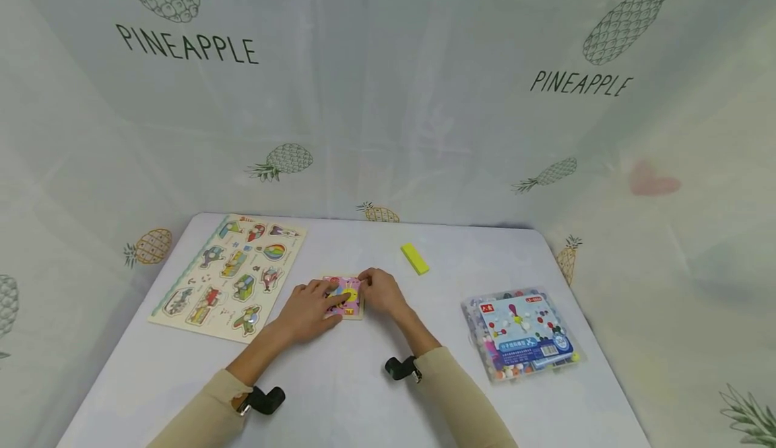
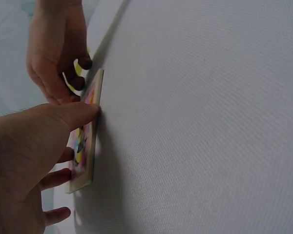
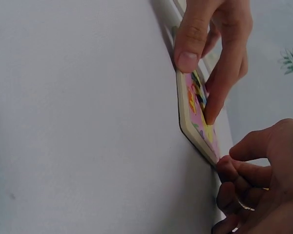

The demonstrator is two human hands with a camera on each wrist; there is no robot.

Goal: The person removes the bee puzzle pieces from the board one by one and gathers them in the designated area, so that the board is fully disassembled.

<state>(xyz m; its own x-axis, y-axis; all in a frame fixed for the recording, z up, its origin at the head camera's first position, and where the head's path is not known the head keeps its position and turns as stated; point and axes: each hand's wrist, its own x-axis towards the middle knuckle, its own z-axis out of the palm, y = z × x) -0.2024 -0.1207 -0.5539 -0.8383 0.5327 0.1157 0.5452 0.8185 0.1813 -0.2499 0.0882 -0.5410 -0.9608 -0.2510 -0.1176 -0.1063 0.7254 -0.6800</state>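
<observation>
A small square wooden puzzle board (image 1: 354, 308) with a pink face and a yellow picture lies on the white table. My left hand (image 1: 309, 311) rests over its left side, fingers spread and mostly straight. In the right wrist view, the left thumb presses the board's edge and the index finger touches its printed face. At the board's far right corner, my right hand (image 1: 383, 293) pinches the edge between thumb and index finger, the other fingers curled. Part of the picture is hidden under the left hand.
A large wooden puzzle board (image 1: 233, 277) with vehicle pieces lies at the left. A yellow block (image 1: 415, 259) sits behind the right hand. At the right stands a clear plastic case (image 1: 521, 333) of coloured balls with a blue label. Pineapple-print cloth (image 1: 388, 98) surrounds the table.
</observation>
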